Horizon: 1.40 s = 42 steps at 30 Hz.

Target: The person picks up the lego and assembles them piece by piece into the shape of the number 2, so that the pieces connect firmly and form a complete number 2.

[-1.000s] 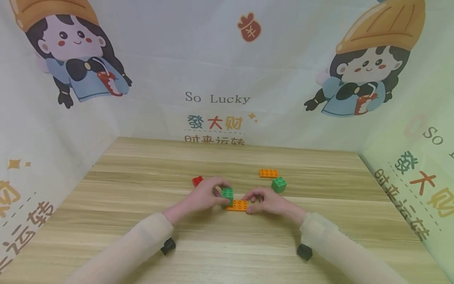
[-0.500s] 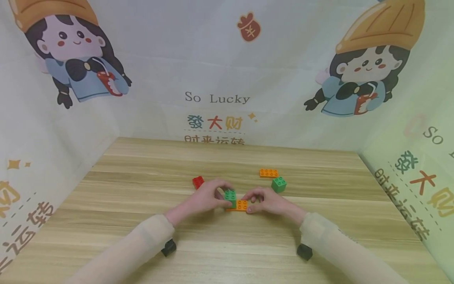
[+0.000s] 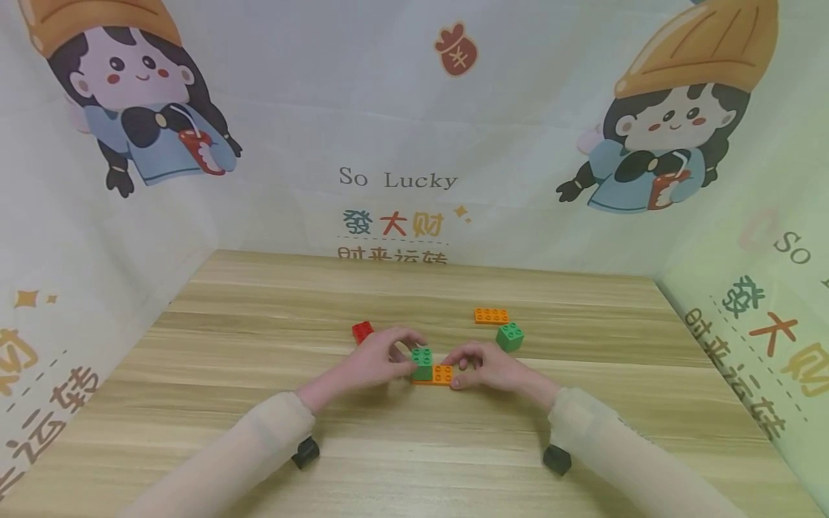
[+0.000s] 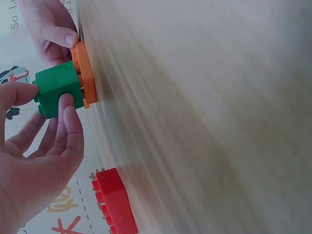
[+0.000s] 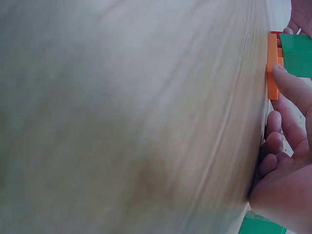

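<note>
My left hand [image 3: 378, 358] holds a green building brick [image 3: 422, 364] over the left half of an orange flat brick [image 3: 443, 374]. In the left wrist view, the thumb lies at the studded top of the green brick [image 4: 61, 87] and a fingertip touches its side. A strip of orange studs shows between the two pieces there. From the other side, my right hand [image 3: 492, 367] pinches the free end of the orange brick [image 5: 273, 68], which lies flat on the table. Two columns of its studs stay uncovered beside the green brick.
A red brick [image 3: 362, 330] lies behind my left hand, partly covered by it. Behind my right hand stand a second green brick [image 3: 510, 336] and another orange flat brick [image 3: 491, 316]. The wooden table [image 3: 291, 288] ends at a printed cloth wall [image 3: 278, 180].
My left hand has moved the green brick slightly right and down, onto the left end of the orange flat brick. My right hand has kept its place.
</note>
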Each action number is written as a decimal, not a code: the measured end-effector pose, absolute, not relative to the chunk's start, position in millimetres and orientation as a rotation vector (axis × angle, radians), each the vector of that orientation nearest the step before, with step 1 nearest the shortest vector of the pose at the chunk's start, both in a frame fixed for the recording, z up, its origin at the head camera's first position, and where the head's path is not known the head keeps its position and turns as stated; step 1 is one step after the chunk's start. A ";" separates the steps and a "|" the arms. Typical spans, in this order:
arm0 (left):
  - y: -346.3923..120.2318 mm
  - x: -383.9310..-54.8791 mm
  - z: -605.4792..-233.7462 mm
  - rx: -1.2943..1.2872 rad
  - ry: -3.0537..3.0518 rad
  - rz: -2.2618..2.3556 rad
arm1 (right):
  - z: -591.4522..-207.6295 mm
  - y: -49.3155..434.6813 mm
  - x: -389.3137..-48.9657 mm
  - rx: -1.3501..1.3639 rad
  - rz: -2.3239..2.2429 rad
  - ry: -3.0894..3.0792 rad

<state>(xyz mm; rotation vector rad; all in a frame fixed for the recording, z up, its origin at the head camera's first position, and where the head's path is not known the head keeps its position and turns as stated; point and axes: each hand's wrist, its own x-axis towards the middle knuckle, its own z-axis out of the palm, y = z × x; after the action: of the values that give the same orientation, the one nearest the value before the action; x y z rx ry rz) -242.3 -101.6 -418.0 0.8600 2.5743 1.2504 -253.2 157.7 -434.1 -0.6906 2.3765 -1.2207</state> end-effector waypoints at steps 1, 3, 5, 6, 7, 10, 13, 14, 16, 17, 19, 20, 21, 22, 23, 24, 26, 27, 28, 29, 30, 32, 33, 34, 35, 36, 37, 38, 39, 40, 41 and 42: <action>-101.8 -242.5 -418.1 0.860 2.576 1.249 | -434.0 157.7 -253.0 -0.691 -1.222 2.376; -102.0 -242.6 -417.6 0.853 2.572 1.250 | -434.5 157.8 -253.2 -0.693 -1.222 2.377; -102.2 -242.9 -417.1 0.852 2.565 1.255 | -435.0 157.9 -253.6 -0.700 -1.219 2.380; -102.3 -243.0 -416.7 0.851 2.562 1.256 | -435.3 158.0 -253.8 -0.701 -1.218 2.380; -102.6 -243.1 -416.5 0.852 2.557 1.259 | -435.6 158.0 -254.2 -0.703 -1.216 2.382; -103.1 -243.3 -415.4 0.849 2.542 1.267 | -436.3 158.2 -254.8 -0.700 -1.215 2.384; -103.3 -243.5 -414.3 0.837 2.531 1.269 | -436.9 158.5 -255.3 -0.687 -1.226 2.377; -103.4 -243.4 -413.9 0.831 2.527 1.271 | -437.0 158.5 -255.4 -0.685 -1.228 2.375; -103.4 -243.4 -413.5 0.820 2.521 1.273 | -437.0 158.4 -255.5 -0.685 -1.233 2.370; -103.3 -243.4 -413.4 0.815 2.518 1.275 | -436.9 158.3 -255.6 -0.687 -1.233 2.371; -103.2 -243.3 -413.2 0.794 2.512 1.282 | -436.6 158.3 -255.5 -0.695 -1.228 2.375; -103.2 -243.2 -413.0 0.781 2.508 1.289 | -436.6 158.3 -255.5 -0.698 -1.226 2.377; -103.2 -243.2 -413.0 0.768 2.502 1.297 | -436.5 158.3 -255.4 -0.700 -1.225 2.378; -103.2 -243.2 -412.9 0.754 2.495 1.305 | -436.4 158.2 -255.4 -0.700 -1.223 2.379; -103.2 -243.2 -412.9 0.743 2.488 1.314 | -436.4 158.3 -255.3 -0.700 -1.222 2.380; -103.3 -243.2 -413.1 0.736 2.482 1.321 | -436.2 158.3 -255.2 -0.700 -1.221 2.380; -103.6 -243.2 -413.0 0.731 2.467 1.335 | -435.7 158.1 -254.8 -0.698 -1.219 2.379; -103.8 -243.3 -413.3 0.731 2.462 1.339 | -435.3 158.0 -254.5 -0.697 -1.218 2.380; -103.8 -243.4 -413.1 0.734 2.459 1.342 | -434.7 157.8 -254.3 -0.697 -1.216 2.382; -103.8 -243.7 -412.9 0.739 2.457 1.341 | -434.3 157.8 -254.2 -0.702 -1.213 2.385; -103.7 -244.0 -412.9 0.742 2.456 1.338 | -433.5 157.8 -253.9 -0.704 -1.210 2.388; -103.6 -244.9 -413.2 0.745 2.454 1.334 | -432.6 157.7 -253.5 -0.706 -1.203 2.393; -103.5 -245.3 -413.3 0.747 2.454 1.332 | -432.4 157.7 -253.4 -0.708 -1.201 2.394; -103.3 -245.7 -413.3 0.751 2.453 1.331 | -432.1 157.6 -253.2 -0.710 -1.199 2.396; -103.3 -246.2 -413.5 0.749 2.452 1.328 | -432.3 157.6 -253.3 -0.707 -1.198 2.398; -103.3 -246.7 -413.7 0.746 2.449 1.328 | -432.3 157.6 -253.4 -0.702 -1.197 2.397; -103.3 -247.0 -413.7 0.745 2.447 1.328 | -432.7 157.5 -253.6 -0.701 -1.197 2.398; -103.3 -247.0 -413.7 0.745 2.446 1.328 | -432.9 157.5 -253.7 -0.699 -1.197 2.399; -103.4 -247.1 -413.7 0.741 2.445 1.327 | -433.2 157.4 -253.9 -0.698 -1.195 2.400; -103.6 -247.2 -413.8 0.738 2.444 1.325 | -433.4 157.3 -253.9 -0.697 -1.195 2.401; -103.7 -247.1 -413.7 0.733 2.442 1.324 | -433.4 157.3 -254.1 -0.694 -1.193 2.402; -103.8 -246.9 -413.6 0.734 2.441 1.326 | -433.3 157.2 -254.1 -0.694 -1.191 2.403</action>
<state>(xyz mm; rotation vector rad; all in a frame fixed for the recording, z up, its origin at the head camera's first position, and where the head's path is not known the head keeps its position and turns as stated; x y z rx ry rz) -246.9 -103.8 -413.6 0.7338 2.4408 1.3264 -254.1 157.2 -433.3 -0.6935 2.4031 -1.1906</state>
